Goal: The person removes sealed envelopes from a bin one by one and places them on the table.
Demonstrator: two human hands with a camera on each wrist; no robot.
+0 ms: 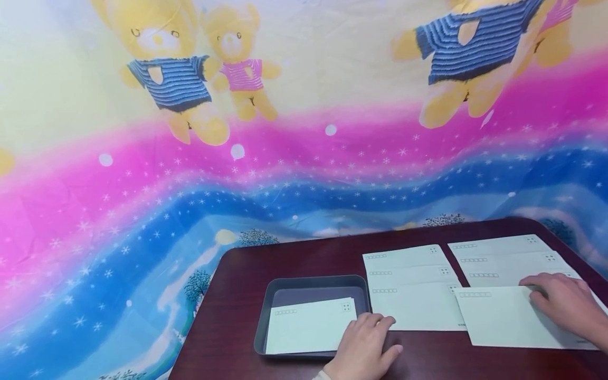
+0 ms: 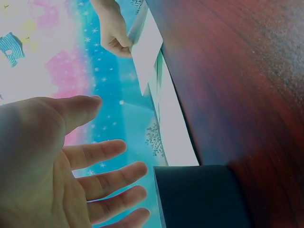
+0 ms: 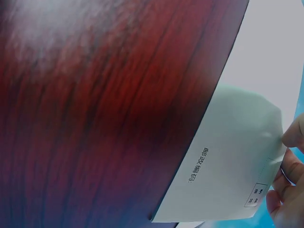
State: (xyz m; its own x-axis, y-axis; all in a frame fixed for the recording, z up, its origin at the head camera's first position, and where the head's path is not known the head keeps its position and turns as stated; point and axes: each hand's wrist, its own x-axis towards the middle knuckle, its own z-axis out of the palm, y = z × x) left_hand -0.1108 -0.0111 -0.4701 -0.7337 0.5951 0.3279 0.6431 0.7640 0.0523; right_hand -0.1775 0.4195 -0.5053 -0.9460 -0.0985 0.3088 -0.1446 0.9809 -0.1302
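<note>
My right hand (image 1: 567, 305) pinches the upper edge of a pale envelope (image 1: 503, 319) at the table's right. In the right wrist view, thumb and fingers meet at the edge of that envelope (image 3: 223, 156), which bears small printed characters. It overlaps the lower part of a column of envelopes (image 1: 496, 248). My left hand (image 1: 361, 345) is relaxed with nothing in it, by the right front corner of a dark grey tray (image 1: 262, 316). Its fingers are spread apart in the left wrist view. One envelope (image 1: 309, 328) shows face up inside the tray, its lower right corner hidden by the left hand.
Between the tray and the right column lies another column of overlapping envelopes (image 1: 413, 309). Everything rests on a dark reddish wooden table (image 1: 237, 295) with rounded corners. Behind it hangs a bright cloth (image 1: 304, 148) printed with bears and snowflakes.
</note>
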